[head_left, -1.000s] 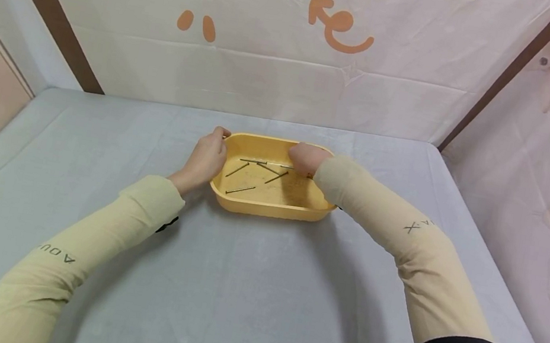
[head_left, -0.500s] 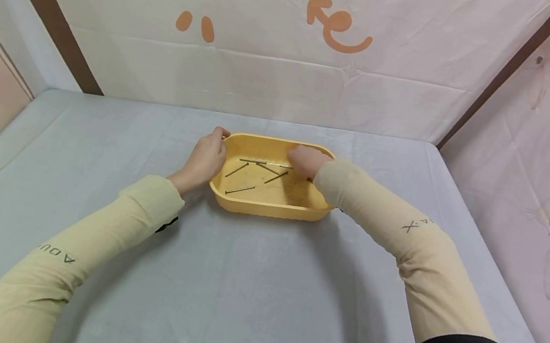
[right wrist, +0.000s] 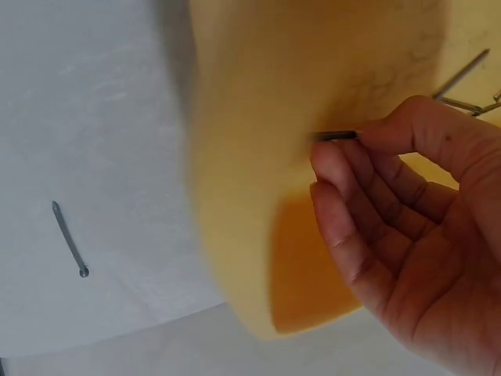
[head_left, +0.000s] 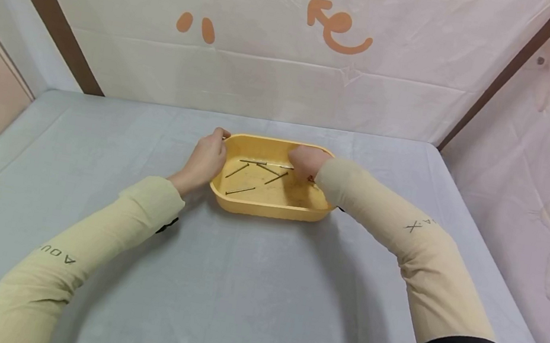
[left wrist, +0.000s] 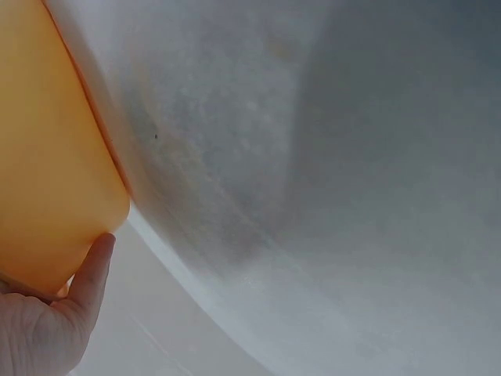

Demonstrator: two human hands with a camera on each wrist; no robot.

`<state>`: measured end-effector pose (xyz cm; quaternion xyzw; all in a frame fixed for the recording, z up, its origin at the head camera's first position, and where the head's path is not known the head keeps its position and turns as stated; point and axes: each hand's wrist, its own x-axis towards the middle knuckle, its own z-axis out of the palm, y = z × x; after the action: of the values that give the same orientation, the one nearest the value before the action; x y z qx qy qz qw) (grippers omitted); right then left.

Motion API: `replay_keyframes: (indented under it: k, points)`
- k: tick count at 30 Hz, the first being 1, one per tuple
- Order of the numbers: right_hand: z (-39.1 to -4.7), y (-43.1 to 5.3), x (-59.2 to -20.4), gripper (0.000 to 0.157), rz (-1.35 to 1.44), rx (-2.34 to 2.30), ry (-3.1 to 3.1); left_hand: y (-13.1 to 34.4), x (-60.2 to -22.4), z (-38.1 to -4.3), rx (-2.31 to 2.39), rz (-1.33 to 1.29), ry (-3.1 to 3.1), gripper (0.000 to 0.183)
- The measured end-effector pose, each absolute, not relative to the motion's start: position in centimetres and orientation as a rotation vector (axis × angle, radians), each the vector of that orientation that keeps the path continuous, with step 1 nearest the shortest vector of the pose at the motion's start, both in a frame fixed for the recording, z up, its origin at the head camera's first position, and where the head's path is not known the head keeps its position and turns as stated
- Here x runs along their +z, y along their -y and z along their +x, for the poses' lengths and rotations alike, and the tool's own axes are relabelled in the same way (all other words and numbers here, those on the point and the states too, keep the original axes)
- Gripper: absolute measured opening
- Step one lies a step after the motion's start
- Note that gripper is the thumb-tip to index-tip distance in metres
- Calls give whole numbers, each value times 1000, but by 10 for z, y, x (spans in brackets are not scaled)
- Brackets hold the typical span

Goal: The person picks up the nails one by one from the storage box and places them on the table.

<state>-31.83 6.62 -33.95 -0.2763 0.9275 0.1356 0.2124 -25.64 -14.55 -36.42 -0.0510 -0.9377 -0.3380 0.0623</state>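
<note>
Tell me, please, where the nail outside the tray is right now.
In the right wrist view, the nail lies on the table at the picture's left, apart from the tray and farther left than the right hand.

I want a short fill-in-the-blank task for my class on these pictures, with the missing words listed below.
The person's ____ hand pinches a nail.
In the head view, the left hand grips the yellow plastic tray at its ____ end.
In the right wrist view, the number of nails lying outside the tray on the tablecloth is ____.
Missing words: right; left; one.
</note>
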Motion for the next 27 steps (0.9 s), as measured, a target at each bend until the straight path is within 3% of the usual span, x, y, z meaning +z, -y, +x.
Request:
replay_keyframes:
  k: [27]
  points:
    - [-307,-66,-303,22,-596,234,-2537,145,-365,-258,-1029,-145,2834,34]
